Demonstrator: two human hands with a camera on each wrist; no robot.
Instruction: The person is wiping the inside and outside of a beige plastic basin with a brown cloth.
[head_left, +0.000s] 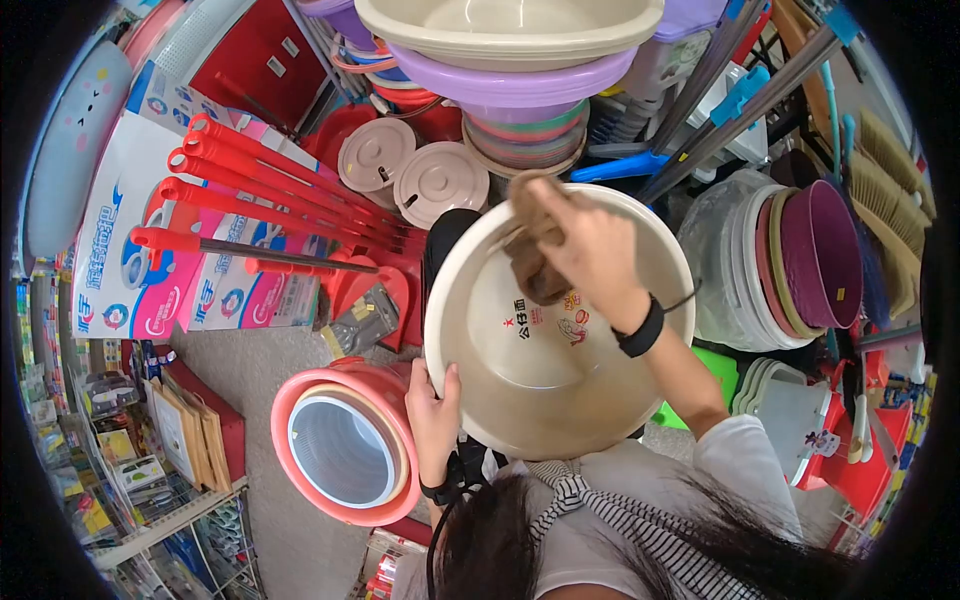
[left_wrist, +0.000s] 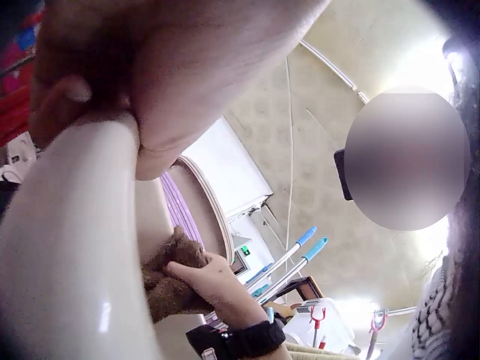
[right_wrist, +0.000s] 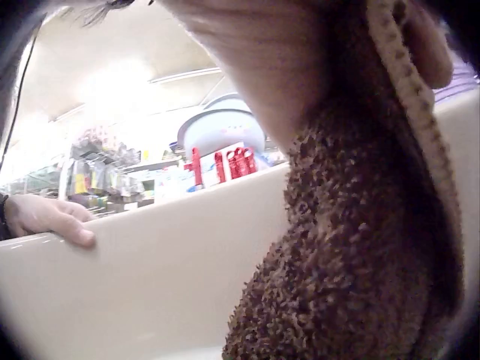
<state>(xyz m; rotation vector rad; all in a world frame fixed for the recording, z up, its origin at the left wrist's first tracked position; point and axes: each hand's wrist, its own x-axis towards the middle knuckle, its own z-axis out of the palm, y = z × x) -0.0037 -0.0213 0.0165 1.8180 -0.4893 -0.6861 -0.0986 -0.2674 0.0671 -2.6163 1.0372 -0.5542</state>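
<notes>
A large cream plastic basin (head_left: 480, 400) with printed characters on its inner bottom is tilted in front of the person. The left hand (head_left: 433, 415) grips its near left rim, thumb on the inside. In the right hand (head_left: 598, 255) is a brown towel (head_left: 540, 275), bunched up at the far rim and hanging down into the basin. The right wrist view shows the towel's looped pile (right_wrist: 322, 247) and stitched edge close up. In the left wrist view the right hand (left_wrist: 217, 289) pinches the towel (left_wrist: 176, 274) at the basin wall.
Stacked pink and white buckets (head_left: 345, 450) stand on the floor at left. Red-handled poles (head_left: 270, 205) lean near white boxes (head_left: 130, 230). Beyond the basin are lidded pails (head_left: 440, 185) and a lilac tub stack (head_left: 510, 85). More basins (head_left: 820, 255) and brushes (head_left: 885, 200) stand at right.
</notes>
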